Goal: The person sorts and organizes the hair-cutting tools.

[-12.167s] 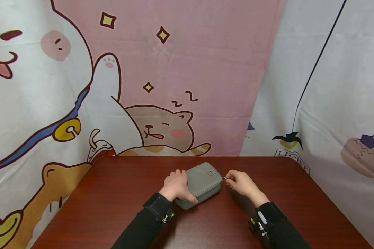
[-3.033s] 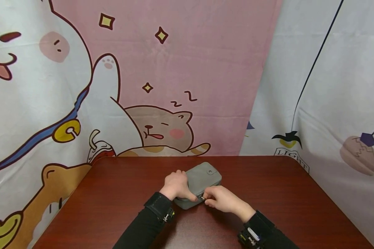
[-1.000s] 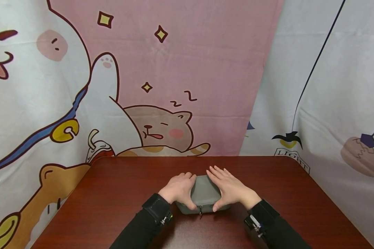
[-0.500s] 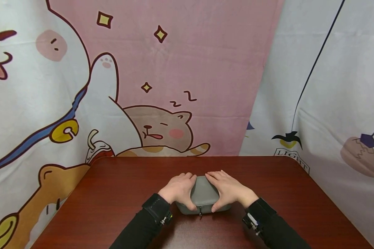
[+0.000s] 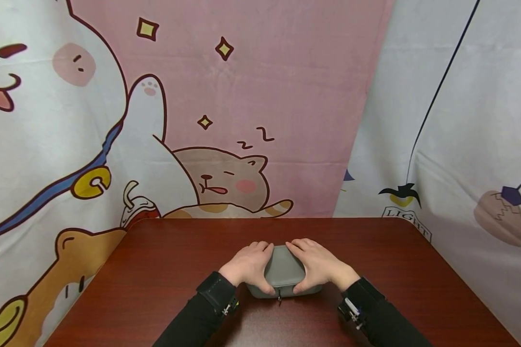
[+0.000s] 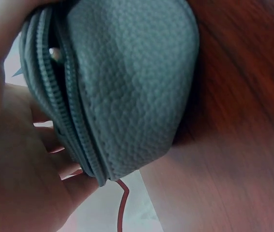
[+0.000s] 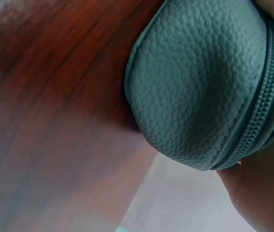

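Observation:
A grey-green leather-look zip pouch lies on the brown table, its long side towards me. My left hand grips its left end, thumb at the front and fingers at the back. At the right end my right hand holds it the same way. The zip pull hangs at the middle of the front, between both thumbs. In the left wrist view the zipper teeth stand apart, with a small pale spot in the gap. The zipper at the right end looks meshed.
A printed cloth with cartoon animals hangs behind the table's far edge. Wrist cameras and black straps sit on both dark sleeves.
Earlier the pouch lay diagonally while my right hand pinched the zip pull and drew it from the far right corner along the front. The pouch has since turned, and both hands hold its ends.

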A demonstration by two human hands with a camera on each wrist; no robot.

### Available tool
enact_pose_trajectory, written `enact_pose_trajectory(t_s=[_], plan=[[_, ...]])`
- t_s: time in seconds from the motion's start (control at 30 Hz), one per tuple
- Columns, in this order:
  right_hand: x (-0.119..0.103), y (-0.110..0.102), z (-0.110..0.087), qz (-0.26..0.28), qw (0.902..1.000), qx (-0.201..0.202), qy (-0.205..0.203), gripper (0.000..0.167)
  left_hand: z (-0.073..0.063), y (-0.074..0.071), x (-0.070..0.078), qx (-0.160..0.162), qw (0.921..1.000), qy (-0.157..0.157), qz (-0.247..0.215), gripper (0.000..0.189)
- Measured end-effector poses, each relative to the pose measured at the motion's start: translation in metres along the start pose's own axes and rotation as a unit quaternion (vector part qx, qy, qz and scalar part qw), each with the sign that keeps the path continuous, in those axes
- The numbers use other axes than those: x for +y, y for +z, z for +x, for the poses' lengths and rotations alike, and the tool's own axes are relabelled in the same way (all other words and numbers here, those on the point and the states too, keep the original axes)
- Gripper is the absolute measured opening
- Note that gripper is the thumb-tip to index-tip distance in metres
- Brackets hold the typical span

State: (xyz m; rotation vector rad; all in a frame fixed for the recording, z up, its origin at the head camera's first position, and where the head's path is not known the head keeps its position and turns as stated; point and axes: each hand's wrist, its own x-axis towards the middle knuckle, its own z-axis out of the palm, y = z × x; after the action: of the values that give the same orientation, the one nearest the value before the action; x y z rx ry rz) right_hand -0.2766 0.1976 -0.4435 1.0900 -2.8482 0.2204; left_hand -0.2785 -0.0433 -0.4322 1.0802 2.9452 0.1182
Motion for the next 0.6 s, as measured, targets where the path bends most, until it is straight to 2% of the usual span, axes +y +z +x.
enact_pose_trajectory(t_s=[0.23,0.6], plan=[[0.000,0.004,-0.002,-0.009,0.9995,0.020,0.021,0.113,-0.005,0.004,-0.003,0.027,0.9994,-0.004,-0.023,0.123],[-0.004,0.010,-0.003,-0.040,0.9952,0.053,0.073,0.114,-0.011,0.006,-0.004,0.076,0.9940,-0.037,-0.069,0.134]])
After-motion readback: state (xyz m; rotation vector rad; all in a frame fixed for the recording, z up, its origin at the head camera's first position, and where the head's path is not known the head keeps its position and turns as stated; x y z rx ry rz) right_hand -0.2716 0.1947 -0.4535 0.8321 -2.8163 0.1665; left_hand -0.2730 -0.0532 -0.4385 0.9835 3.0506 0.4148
